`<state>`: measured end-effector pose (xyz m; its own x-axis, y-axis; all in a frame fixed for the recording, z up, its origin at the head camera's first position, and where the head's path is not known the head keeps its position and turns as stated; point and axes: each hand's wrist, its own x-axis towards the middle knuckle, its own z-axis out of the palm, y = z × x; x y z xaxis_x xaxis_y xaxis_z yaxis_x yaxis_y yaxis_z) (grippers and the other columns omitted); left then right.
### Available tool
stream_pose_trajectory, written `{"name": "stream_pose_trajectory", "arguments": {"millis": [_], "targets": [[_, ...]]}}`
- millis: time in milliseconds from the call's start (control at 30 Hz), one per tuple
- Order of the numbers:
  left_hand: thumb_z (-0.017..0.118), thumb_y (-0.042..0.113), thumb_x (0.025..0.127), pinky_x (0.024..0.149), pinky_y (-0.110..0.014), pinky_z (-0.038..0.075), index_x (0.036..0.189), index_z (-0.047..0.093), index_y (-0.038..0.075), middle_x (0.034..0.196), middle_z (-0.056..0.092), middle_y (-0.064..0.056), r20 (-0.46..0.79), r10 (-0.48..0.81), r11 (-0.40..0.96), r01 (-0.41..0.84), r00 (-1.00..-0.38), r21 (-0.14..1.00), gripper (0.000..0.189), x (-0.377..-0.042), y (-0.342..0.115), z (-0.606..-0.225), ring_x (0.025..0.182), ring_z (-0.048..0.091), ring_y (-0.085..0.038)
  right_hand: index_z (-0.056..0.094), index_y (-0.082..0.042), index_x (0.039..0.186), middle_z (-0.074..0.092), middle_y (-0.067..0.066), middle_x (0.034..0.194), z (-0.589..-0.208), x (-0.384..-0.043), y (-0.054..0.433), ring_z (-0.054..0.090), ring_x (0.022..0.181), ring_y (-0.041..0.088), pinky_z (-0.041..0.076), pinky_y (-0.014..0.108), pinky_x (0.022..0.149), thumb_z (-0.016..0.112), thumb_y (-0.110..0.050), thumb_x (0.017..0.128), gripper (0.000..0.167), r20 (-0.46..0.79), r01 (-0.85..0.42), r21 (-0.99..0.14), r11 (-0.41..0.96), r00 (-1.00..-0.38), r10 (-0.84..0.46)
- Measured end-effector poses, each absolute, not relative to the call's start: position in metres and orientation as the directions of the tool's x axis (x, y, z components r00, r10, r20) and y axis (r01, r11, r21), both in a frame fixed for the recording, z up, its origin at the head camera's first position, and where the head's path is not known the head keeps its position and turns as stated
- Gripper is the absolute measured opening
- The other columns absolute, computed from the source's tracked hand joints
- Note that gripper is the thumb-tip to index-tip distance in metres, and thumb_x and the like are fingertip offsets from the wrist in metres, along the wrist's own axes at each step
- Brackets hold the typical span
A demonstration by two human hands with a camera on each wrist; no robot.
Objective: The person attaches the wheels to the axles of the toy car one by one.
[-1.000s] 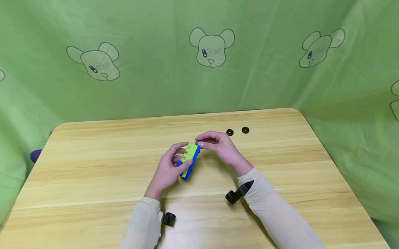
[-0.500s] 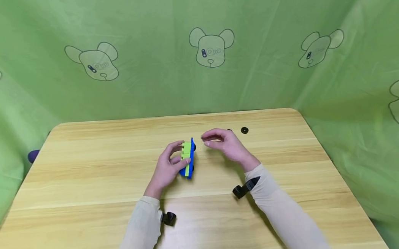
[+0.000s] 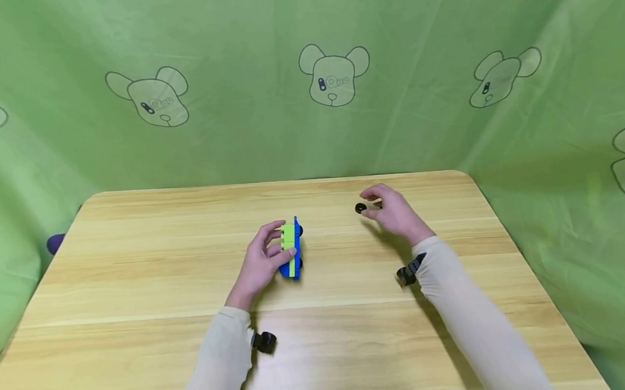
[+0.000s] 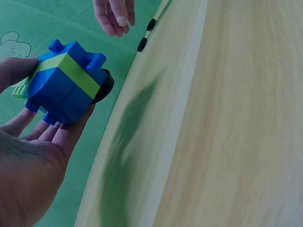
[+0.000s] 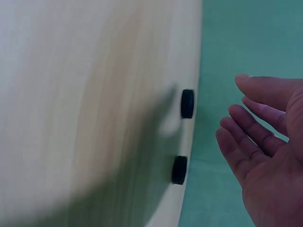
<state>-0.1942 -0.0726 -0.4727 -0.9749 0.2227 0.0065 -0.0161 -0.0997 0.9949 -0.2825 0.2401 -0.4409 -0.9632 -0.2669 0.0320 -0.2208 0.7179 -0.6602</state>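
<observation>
My left hand (image 3: 260,261) holds a toy car (image 3: 289,250) built of blue and lime-green blocks, thumb on one side and fingers on the other. It is tilted on its side above the table, with black wheels showing along its right side in the head view. In the left wrist view one black wheel (image 4: 105,87) sits at the car's edge. My right hand (image 3: 394,211) hovers near two loose black wheels, its fingers apart and nothing between them. One loose wheel (image 5: 187,103) and the other loose wheel (image 5: 179,170) lie apart on the table; the hand partly covers one in the head view.
The wooden table (image 3: 166,347) spreads around both hands. Green curtains (image 3: 254,127) with mouse-head prints hang behind it and at its sides. A purple object (image 3: 55,243) shows beyond the table's left edge.
My right hand has left the toy car and moved right and away to the loose wheels. The car has turned more upright in my left hand, bringing its wheels into view.
</observation>
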Motion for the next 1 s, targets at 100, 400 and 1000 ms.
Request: {"name": "stream_pose_trajectory", "arguments": {"millis": [100, 400, 1000], "targets": [[0.07, -0.003, 0.088, 0.079, -0.029, 0.056, 0.146, 0.039, 0.003, 0.126, 0.05, -0.019, 0.006, 0.225, -0.096, -0.016, -0.974, 0.995, 0.066, -0.194, -0.073, -0.473, 0.096, 0.064, -0.025, 0.054, 0.003, 0.131, 0.052, 0.018, 0.128, -0.447, -0.29, 0.241, 0.052, 0.116, 0.037, 0.043, 0.049, 0.101, 0.069, -0.003, 0.089, 0.045, 0.005, -0.221, -0.638, 0.737, -0.959, -0.284], [0.071, -0.002, 0.088, 0.082, -0.029, 0.055, 0.144, 0.043, 0.005, 0.127, 0.053, -0.02, 0.008, 0.239, -0.1, -0.016, -0.971, 0.995, 0.064, -0.194, -0.072, -0.475, 0.098, 0.064, -0.025, 0.057, 0.007, 0.125, 0.054, 0.02, 0.12, -0.462, -0.307, 0.238, 0.051, 0.114, 0.037, 0.039, 0.049, 0.104, 0.073, -0.002, 0.085, 0.044, -0.008, -0.279, -0.547, 0.789, -0.941, -0.338], [0.069, -0.002, 0.089, 0.081, -0.028, 0.055, 0.145, 0.043, 0.007, 0.132, 0.047, -0.018, -0.025, 0.199, -0.072, -0.04, -0.98, 0.997, 0.063, -0.196, -0.071, -0.473, 0.102, 0.063, -0.028, 0.064, 0.005, 0.113, 0.055, 0.018, 0.108, -0.465, -0.313, 0.235, 0.055, 0.102, 0.035, 0.045, 0.048, 0.096, 0.069, -0.001, 0.086, 0.028, -0.04, -0.306, -0.466, 0.83, -0.93, -0.365]]}}
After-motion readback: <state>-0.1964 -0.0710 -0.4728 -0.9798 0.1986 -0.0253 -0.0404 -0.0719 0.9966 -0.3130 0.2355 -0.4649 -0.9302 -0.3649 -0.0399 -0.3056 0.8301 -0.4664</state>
